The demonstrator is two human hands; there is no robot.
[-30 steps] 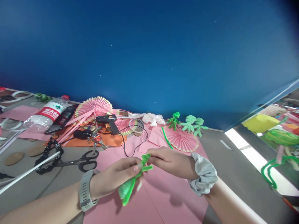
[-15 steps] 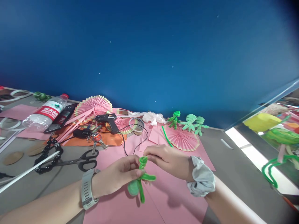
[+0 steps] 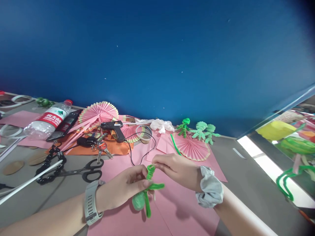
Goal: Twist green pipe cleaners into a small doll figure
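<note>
Between thumb and fingers, my left hand [image 3: 130, 185] grips a green pipe cleaner figure [image 3: 150, 173]. Its top is a tight coil, two straight ends stick out to the right and downward, and a pale green rounded part [image 3: 138, 200] hangs under my hand. My right hand [image 3: 171, 165] has its thumb and fingertips pinched together at the top of the coil; what lies between those fingertips is too small to make out. Beneath both hands lies pink paper [image 3: 187, 209]. A loose green pipe cleaner [image 3: 175, 144] rests beyond my right hand.
Scissors [image 3: 92, 170], keys [image 3: 102, 149], a black glue gun [image 3: 114, 127] with its cable and a black bead string [image 3: 50, 167] lie left. Behind stand a plastic bottle [image 3: 50, 118], pink paper fans [image 3: 193, 147] and green pipe cleaner plants [image 3: 201, 129] along the blue partition [image 3: 157, 59].
The figure's lower part has tilted slightly down and left in my left hand. My right hand stays pinched at the coil's top, almost unmoved.
</note>
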